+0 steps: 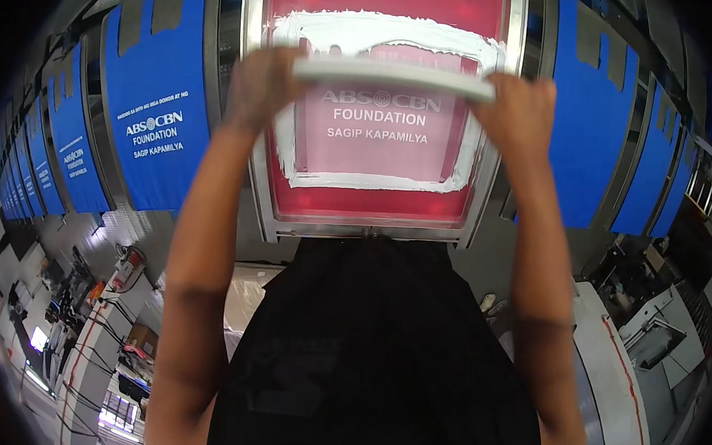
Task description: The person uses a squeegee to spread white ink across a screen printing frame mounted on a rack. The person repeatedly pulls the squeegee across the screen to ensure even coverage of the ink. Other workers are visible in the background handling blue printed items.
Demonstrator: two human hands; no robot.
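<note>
overhead, at the far left, a row of blue bags (158, 104) with white lettering lies side by side on flat boards, curving away toward the rim of the picture. just right of them, the person's left hand (260, 86) closes its fingers around the left end of a long squeegee (393, 76), a pale, straight bar smeared with white ink along its length. the squeegee lies crosswise over the upper part of a printing screen (383, 118), a metal-edged frame whose mesh glows pink and red, with a thick band of white ink (384, 35) spread along the top and trailing down both sides of the lettered stencil panel. the bar touches the mesh just above that panel. at its right end, the right hand (519, 110) wraps over the bar, its fingers clamped on it and mostly hidden behind the knuckles. both forearms rise from the lower edge on either side of a black shirt (380, 354). further right, more blue bags (590, 131) lie in a line, these showing plain blue with no print.
</note>
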